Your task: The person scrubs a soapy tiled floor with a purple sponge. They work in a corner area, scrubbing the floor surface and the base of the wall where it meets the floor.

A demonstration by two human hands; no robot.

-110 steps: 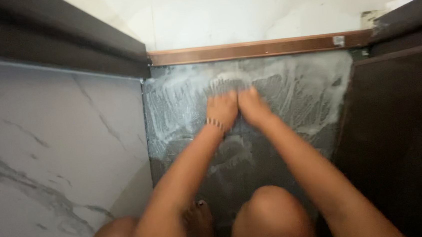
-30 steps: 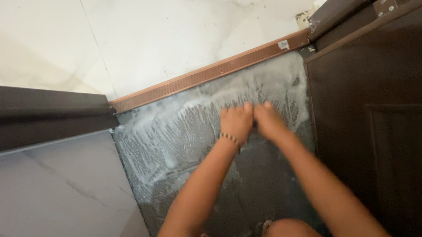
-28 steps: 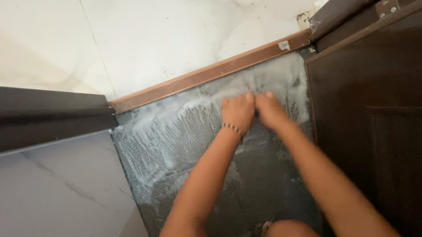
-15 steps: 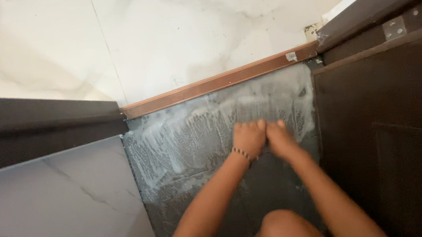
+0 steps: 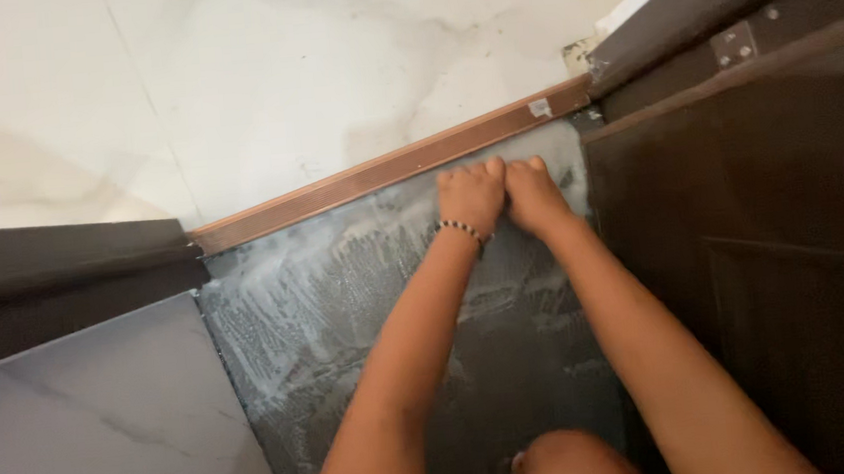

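A brown threshold strip [image 5: 387, 170] and dark door [image 5: 776, 269] hem you in; your left hand [image 5: 471, 195] and right hand [image 5: 531, 196], fingers curled, touching, press the soapy dark floor slab [image 5: 328, 315]

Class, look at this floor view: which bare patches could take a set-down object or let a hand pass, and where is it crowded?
Free: the soapy dark slab between the grey marble tile and the left forearm, and the pale marble floor beyond the brown threshold strip. Crowded: the far right corner, where the left hand and right hand press together beside the dark door.
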